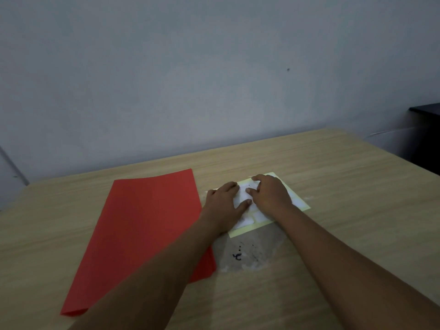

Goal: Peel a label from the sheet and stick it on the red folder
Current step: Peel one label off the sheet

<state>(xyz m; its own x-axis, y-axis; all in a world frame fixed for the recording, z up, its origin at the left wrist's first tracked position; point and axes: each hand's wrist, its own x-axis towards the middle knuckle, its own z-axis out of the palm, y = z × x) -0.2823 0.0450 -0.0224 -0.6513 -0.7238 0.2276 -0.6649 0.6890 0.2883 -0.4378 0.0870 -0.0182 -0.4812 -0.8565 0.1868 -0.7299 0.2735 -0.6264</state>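
Note:
The red folder (147, 225) lies flat on the wooden table, left of centre. Just right of it lies the label sheet (262, 217), pale yellow backing with white labels. My left hand (223, 201) rests palm down on the sheet's left part, fingers spread, thumb on a white label. My right hand (271, 194) presses on the sheet's right part, its fingertips on the white labels between the two hands. The hands cover much of the sheet. I cannot tell whether any label edge is lifted.
The wooden table (345, 186) stands against a grey wall. A worn patch with dark ink marks (238, 256) lies in front of the sheet. A dark piece of furniture (426, 129) stands past the table's right edge.

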